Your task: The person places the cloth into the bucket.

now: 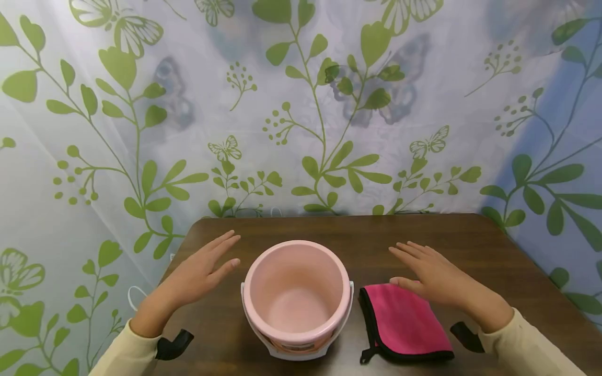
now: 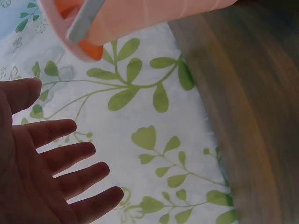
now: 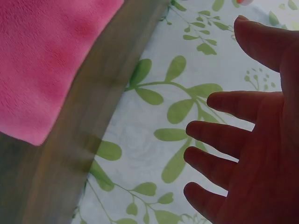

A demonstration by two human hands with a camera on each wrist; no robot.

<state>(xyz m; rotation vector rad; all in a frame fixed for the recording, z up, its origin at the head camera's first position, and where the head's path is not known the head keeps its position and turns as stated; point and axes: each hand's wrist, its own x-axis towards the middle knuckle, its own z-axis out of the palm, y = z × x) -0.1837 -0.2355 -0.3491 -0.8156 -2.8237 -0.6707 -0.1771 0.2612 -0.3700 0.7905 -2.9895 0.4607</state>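
Observation:
A pink bucket (image 1: 296, 292) with its handle (image 1: 301, 356) lowered toward the front stands on the table; its inside looks bare. To its left my left hand (image 1: 199, 274) hovers with straight fingers, touching nothing. On the bucket's other side lies a folded pink cloth (image 1: 406, 324) with a black edge and a small loop. My right hand (image 1: 435, 277) is raised over the cloth's far edge, fingers extended, holding nothing. In the left wrist view the bucket's side (image 2: 154, 18) shows above the spread left fingers. The right wrist view has the pink cloth (image 3: 51, 60) apart from the right hand (image 3: 261, 135).
The brown wooden table (image 1: 348, 230) reaches back to a white curtain (image 1: 263, 156) printed with green leaves and butterflies. Black wrist mounts stick out beside both sleeves. A white cable (image 1: 136, 295) hangs at the table's left edge.

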